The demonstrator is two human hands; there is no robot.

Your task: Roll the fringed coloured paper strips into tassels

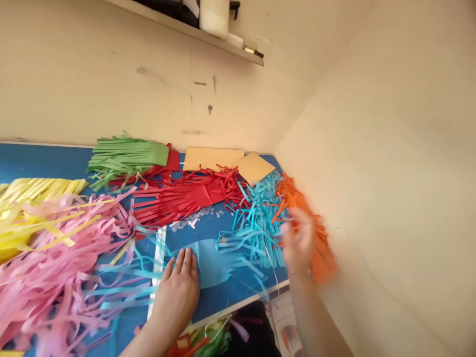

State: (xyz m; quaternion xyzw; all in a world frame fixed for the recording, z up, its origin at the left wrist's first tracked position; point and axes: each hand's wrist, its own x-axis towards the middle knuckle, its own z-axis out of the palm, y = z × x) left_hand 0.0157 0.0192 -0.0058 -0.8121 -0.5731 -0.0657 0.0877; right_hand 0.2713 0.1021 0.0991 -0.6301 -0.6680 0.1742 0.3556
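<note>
My left hand (179,286) lies flat, fingers stretched out, on a sheet of light blue paper (211,263) cut into fringe at both ends. My right hand (298,241) is smeared by motion at the table's right end, in front of the orange fringed paper (320,248). Whether its fingers hold or touch anything cannot be made out. Beside it, on the left, lies a heap of turquoise fringed paper (264,218). Red fringed paper (193,196) is spread out beyond the light blue sheet, with small paper scraps (191,218) between them.
The blue table (208,310) meets the wall. Pink fringe (55,263) and yellow fringe (40,193) cover its left side. Green fringe (130,153) and pale orange sheets (211,157) lie at the back. A white strip (159,253) crosses the table. Above hangs a shelf (193,32) with a white container (214,17).
</note>
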